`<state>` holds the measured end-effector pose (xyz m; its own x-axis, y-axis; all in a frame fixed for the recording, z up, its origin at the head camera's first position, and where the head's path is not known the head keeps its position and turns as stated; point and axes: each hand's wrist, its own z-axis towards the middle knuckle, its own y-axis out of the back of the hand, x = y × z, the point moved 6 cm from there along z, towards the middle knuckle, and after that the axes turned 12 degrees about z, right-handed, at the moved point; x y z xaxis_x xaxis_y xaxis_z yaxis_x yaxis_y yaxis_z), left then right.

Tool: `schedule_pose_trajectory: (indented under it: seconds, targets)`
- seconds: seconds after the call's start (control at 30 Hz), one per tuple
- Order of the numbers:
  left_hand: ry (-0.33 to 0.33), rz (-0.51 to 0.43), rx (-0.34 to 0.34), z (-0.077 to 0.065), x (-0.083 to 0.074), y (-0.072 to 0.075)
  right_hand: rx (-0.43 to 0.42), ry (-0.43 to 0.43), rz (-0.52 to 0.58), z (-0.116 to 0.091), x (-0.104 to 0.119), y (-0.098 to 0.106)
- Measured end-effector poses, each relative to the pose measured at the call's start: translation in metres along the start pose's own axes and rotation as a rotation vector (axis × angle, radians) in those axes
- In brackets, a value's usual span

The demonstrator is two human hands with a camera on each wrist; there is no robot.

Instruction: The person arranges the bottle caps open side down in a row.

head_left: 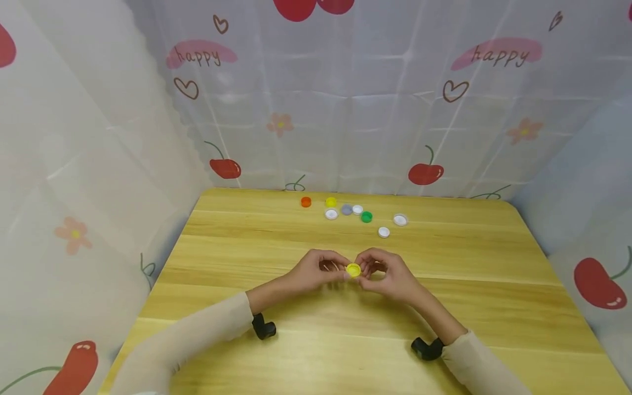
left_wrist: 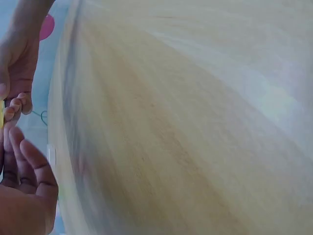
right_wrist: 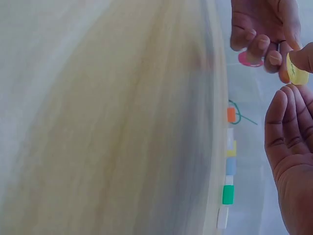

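A small round yellow bottle cap (head_left: 353,270) is held above the table between both hands, its hollow side facing up toward the head camera. On the left rim, the left hand (head_left: 312,271) pinches it with thumb and fingertips. From the other side the right hand (head_left: 391,276) pinches it too. The right wrist view shows the cap (right_wrist: 297,72) edge-on, with the right thumb (right_wrist: 304,58) against it and the other fingers below. In the left wrist view only a sliver of the cap appears at the frame's edge.
Toward the table's far edge lie an orange cap (head_left: 306,202), a yellow cap (head_left: 331,202), a grey cap (head_left: 347,209), a green cap (head_left: 366,217) and several white caps (head_left: 383,232). Printed curtains stand behind the wooden table (head_left: 237,247) and at its sides.
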<state>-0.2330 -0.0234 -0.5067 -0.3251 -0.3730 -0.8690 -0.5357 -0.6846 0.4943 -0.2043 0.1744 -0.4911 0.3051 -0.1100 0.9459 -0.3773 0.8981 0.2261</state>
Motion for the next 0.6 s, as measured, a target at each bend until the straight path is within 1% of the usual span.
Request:
schedule_pose_trajectory:
  seconds: [0.07, 0.2, 0.33, 0.4, 0.47, 0.6]
  targets:
    - [0.044, -0.057, 0.034, 0.000, 0.003, -0.002, 0.003, 0.010, 0.001, -0.001, 0.001, 0.000]
    - [0.129, -0.166, 0.081, 0.001, 0.009, -0.006, 0.015, 0.026, 0.009, -0.001, 0.000, -0.001]
    - [0.226, -0.276, 0.134, 0.001, 0.017, -0.010, 0.041, 0.073, 0.019, -0.001, 0.001, -0.004]
    - [0.264, -0.310, 0.158, 0.000, 0.019, -0.012, 0.054, 0.092, 0.010, -0.001, 0.001, -0.006]
    - [0.283, -0.323, 0.173, -0.001, 0.020, -0.012, 0.063, 0.100, -0.006, -0.001, 0.001, -0.007]
    - [0.290, -0.325, 0.182, -0.003, 0.021, -0.011, 0.068, 0.082, -0.044, 0.001, -0.001, -0.009]
